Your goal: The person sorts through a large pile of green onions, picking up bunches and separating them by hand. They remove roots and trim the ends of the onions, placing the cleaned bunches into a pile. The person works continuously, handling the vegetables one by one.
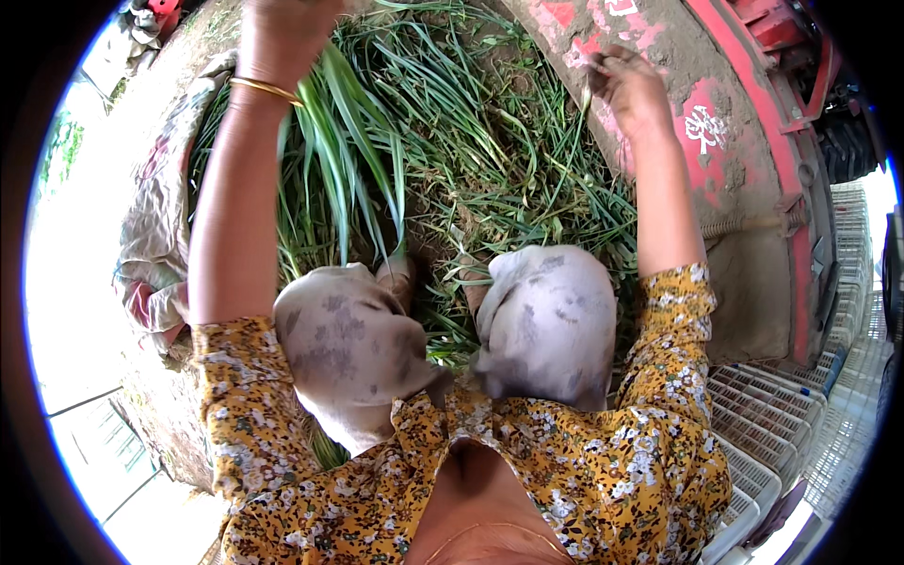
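Note:
My left hand (289, 28), blurred and partly cut off by the top edge, is closed around a bunch of long green leaves (346, 134) that hangs towards my left knee. Its fingertips are out of view. My right hand (627, 81) is raised at the upper right, beside a mud-caked red and pink panel. Its fingers are bent and close together; a small pale stalk end (586, 97) shows beside the dirty fingertips, and whether they grip it cannot be made out. More long-leaved green plants (438, 92) lie on the ground in front of me.
My knees, in stained pale trousers (353, 339), are bent at the lower middle. A crumpled dirty cloth (152, 212) lies at the left. The muddy red metal panel (727, 141) of a machine curves along the right. Stacked white plastic crates (763, 417) stand at the lower right.

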The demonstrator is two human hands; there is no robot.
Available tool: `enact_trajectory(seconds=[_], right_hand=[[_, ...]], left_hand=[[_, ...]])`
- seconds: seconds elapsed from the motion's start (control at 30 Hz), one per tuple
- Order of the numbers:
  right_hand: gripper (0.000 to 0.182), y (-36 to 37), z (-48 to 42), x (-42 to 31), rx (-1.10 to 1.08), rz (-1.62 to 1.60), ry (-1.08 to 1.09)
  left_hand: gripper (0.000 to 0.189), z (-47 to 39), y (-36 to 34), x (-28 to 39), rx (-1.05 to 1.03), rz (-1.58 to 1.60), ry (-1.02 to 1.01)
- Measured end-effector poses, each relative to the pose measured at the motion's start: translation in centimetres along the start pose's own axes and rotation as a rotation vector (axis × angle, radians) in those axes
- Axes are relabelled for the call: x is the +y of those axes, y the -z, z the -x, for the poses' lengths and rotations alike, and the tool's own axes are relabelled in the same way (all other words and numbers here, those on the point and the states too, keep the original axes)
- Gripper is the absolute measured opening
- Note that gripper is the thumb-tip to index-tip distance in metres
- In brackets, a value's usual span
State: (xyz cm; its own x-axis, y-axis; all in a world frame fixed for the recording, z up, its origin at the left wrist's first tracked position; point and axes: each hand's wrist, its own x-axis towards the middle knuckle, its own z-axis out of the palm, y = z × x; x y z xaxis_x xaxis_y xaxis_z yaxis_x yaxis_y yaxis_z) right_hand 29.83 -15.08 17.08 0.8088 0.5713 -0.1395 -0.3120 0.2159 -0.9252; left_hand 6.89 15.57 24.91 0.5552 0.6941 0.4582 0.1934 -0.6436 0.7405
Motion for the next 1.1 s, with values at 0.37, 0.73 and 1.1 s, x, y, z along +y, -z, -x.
enact_trajectory(seconds=[0.37, 0.73, 1.1], right_hand=[[0.080, -13.0, -0.4, 10.8, -0.785, -0.349, -0.514], [0.026, -9.2, 6.1, 25.2, -0.340, -0.366, -0.891], [0.038, -9.0, 9.4, 23.6, -0.523, -0.035, -0.766]], left_hand=[[0.084, 5.9, -6.8, 1.4, -0.429, -0.919, -0.606], [0.066, 21.7, -9.8, -14.3, -0.632, 0.753, 0.539], [0.041, 21.4, -11.1, -14.5, -0.656, 1.000, 1.240]])
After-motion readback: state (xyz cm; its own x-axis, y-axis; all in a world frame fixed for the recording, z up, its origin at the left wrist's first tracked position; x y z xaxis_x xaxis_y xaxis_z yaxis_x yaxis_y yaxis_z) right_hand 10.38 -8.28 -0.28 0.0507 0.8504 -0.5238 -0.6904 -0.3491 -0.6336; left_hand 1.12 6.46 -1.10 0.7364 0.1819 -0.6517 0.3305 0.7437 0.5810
